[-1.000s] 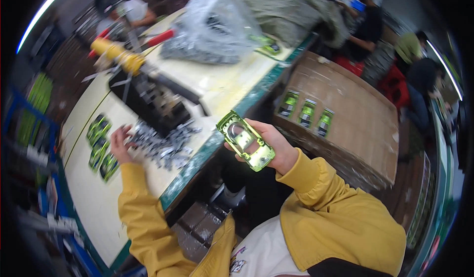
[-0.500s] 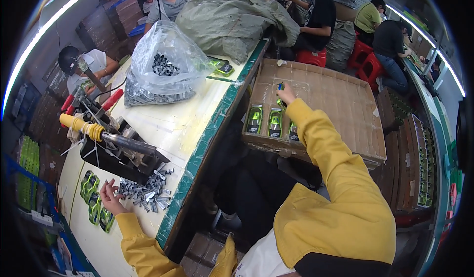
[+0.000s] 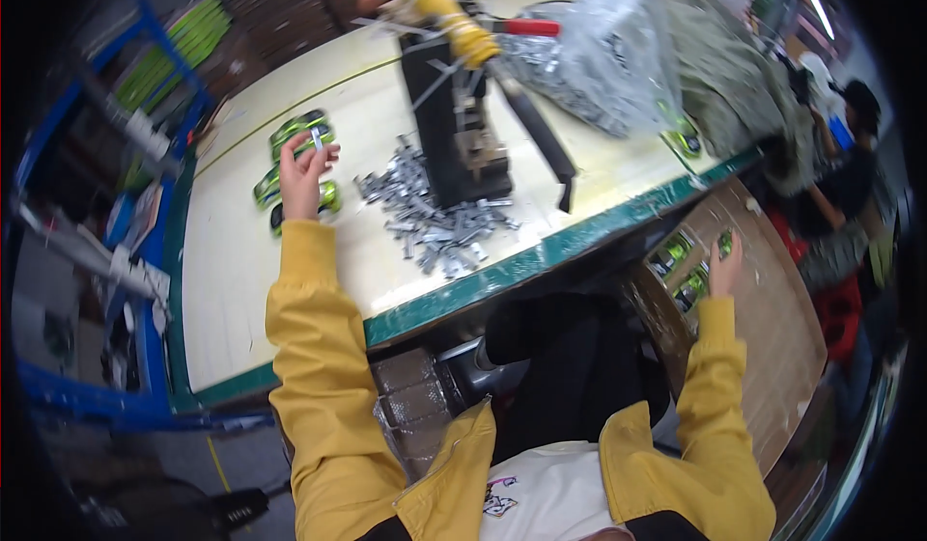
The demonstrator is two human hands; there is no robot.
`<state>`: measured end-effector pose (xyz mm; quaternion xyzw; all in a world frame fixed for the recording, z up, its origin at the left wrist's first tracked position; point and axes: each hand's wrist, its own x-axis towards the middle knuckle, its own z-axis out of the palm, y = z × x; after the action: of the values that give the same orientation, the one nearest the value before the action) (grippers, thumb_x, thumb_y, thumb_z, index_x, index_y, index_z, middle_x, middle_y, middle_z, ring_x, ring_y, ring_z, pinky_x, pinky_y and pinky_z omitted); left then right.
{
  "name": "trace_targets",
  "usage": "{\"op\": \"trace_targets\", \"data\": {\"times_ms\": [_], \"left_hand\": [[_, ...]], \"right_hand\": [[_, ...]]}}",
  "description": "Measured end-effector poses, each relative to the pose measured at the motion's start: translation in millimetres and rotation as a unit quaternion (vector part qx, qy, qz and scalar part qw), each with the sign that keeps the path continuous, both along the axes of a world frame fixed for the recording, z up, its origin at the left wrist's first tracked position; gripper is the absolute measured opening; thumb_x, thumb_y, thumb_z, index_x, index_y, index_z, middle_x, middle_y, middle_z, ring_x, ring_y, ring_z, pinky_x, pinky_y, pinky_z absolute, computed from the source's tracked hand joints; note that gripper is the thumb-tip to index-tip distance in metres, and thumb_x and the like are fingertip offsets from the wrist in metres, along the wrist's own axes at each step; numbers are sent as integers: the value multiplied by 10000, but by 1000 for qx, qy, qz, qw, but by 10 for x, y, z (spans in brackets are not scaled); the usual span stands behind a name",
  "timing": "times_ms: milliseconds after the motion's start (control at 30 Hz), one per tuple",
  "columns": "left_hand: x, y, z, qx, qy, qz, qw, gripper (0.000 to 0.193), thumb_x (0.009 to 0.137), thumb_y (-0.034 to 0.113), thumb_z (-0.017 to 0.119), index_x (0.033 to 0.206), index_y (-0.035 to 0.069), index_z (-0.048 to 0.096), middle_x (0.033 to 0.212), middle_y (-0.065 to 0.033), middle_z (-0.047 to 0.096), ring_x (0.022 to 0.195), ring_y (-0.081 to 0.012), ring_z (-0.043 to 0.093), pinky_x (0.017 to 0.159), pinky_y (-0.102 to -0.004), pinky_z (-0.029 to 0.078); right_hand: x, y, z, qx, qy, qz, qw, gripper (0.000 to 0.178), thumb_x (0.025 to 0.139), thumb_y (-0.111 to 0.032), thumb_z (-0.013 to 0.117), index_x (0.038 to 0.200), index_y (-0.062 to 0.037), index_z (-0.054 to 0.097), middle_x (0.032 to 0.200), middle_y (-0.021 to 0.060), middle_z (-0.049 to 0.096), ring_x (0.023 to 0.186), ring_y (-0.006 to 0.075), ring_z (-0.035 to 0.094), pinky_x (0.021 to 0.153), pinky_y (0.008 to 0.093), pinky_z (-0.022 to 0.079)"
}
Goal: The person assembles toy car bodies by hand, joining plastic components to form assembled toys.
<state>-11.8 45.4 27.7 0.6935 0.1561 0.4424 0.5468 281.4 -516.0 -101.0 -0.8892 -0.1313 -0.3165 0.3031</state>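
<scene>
My left hand [image 3: 303, 179] pinches a small silver metal piece [image 3: 316, 139] over the table's left part. Right beside it lie several green-and-black toy cars [image 3: 272, 186], partly covered by the fingers. A heap of similar silver metal pieces [image 3: 425, 213] spreads at the foot of a black hand press [image 3: 439, 116] with a yellow-wrapped lever [image 3: 439, 10]. Over the cardboard box at the right, my right hand [image 3: 726, 269] is closed around a green toy car [image 3: 724, 244], only its top end showing. More green cars [image 3: 689, 290] lie in the box near its left side.
The cream table [image 3: 241, 319] has a green taped edge [image 3: 502, 276]. A clear plastic bag [image 3: 599, 68] of metal pieces and a grey-green sack [image 3: 724, 68] stand on it. The cardboard box [image 3: 772, 367] sits right of my legs. Other people work beyond the table.
The view has swung to the left. My left hand has gone from beside the metal heap to over the toy cars, now pinching a metal piece. My right hand stays at the box.
</scene>
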Motion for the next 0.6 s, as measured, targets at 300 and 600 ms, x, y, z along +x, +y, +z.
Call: {"op": "trace_targets", "data": {"times_ms": [300, 600], "left_hand": [[-613, 1150, -405, 170, 195, 354, 899, 144, 757, 165, 500, 855, 62, 519, 839, -78, 589, 773, -218, 558, 688, -295, 408], [-738, 1320, -692, 93, 125, 161, 975, 98, 780, 90, 462, 857, 31, 451, 803, -60, 592, 725, -118, 543, 658, -238, 411]], "right_hand": [[-2550, 1772, 919, 171, 248, 493, 816, 219, 695, 74, 473, 878, -9, 560, 834, 93, 545, 676, 134, 539, 637, 227, 427], [-3148, 2977, 1165, 78, 297, 702, 642, 455, 729, -23, 513, 1158, -43, 362, 1091, 125, 424, 913, 207, 485, 741, 279, 420]]}}
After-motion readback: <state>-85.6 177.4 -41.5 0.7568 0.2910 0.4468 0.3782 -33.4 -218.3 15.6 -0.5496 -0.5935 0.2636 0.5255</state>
